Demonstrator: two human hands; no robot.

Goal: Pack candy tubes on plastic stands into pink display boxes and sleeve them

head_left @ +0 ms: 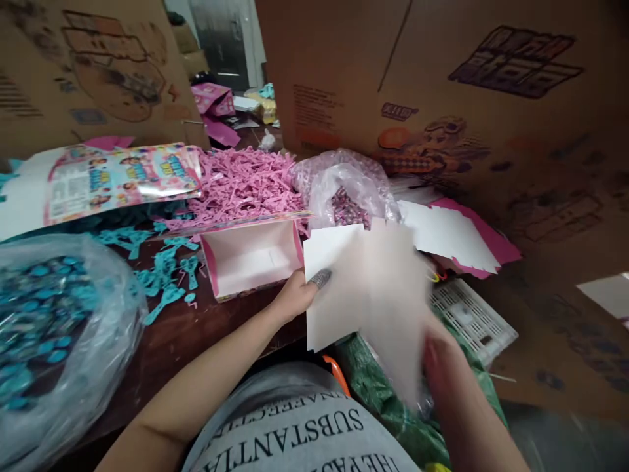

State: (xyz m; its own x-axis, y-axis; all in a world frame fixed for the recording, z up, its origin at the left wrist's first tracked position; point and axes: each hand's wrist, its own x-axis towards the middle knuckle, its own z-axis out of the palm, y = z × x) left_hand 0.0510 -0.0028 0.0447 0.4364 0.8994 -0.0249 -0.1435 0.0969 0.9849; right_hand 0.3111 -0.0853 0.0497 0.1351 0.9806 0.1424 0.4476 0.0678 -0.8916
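Note:
A white flat cardboard box blank (339, 288) with notched edges is held up in front of my body. My left hand (301, 295) is closed on its left edge, thumb on the white face, with a grey covering on the thumb tip. At its blurred right part is my right hand (437, 347), smeared by motion, its fingers hidden behind the card. Just left of the blank, an open box (253, 259), white inside with pink edges, stands on the dark table (162, 354).
Pink plastic pieces (246, 187) are heaped behind the open box. Teal pieces (167, 269) and a clear bag of teal items (59, 314) lie left. A bag of small items (344, 190), stacked blanks (447, 236), a white crate (472, 314) and large cartons (442, 85) surround the area.

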